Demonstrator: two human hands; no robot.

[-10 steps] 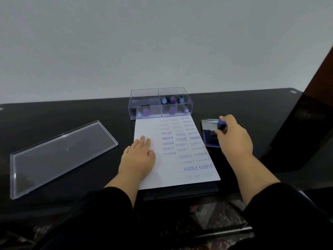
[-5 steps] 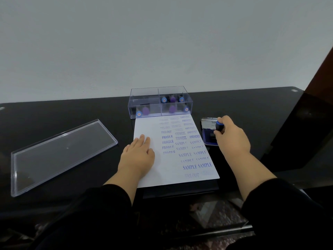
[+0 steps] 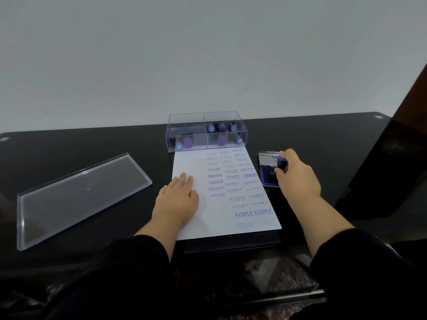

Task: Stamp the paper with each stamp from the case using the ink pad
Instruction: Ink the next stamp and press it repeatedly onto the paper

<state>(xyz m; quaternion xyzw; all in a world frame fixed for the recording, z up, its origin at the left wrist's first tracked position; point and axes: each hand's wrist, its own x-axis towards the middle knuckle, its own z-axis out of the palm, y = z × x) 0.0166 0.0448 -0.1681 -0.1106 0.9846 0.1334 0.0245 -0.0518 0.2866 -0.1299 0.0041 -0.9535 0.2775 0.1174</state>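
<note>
**Inspector:** Starting at your left. The clear lid [image 3: 78, 195] lies flat on the desk [image 3: 323, 139], well apart from the paper. It is a shallow, rigid plastic tray shape with a raised rim, and I judge you parked it there to keep the work area free.

**Operator:** And my left hand?

**Inspector:** Your left hand [image 3: 179, 199] rests palm down on the blank left margin of the paper [image 3: 191, 162], fingers straight and together, gripping nothing. I take it as a hold-down, so the thin sheet does not shift or lift with the stamp. The sheet is matte white; its right half carries rows of blue impressions, some crisp, some faint: FRAGILE, SAMPLE, EXPRESS, AMENDED.

**Operator:** The case?

**Inspector:** The case [image 3: 184, 125] touches the far edge of the paper. It is transparent, box-shaped and split into compartments; stamps with round blue and purple knobs stand inside. The far-left compartment looks empty.

**Operator:** The right side?

**Inspector:** Your right hand [image 3: 298, 179] has its fingers curled round the stamp [image 3: 282, 162], a dark barrel with a blue cap, held upright over the ink pad [image 3: 268, 174]. The pad lies just beside the paper's right edge, its hinged lid open; the pad surface is deep blue. Whether the stamp face touches it, I cannot tell. I judge this the inking step, with the pad placed close for a short carry.
</note>
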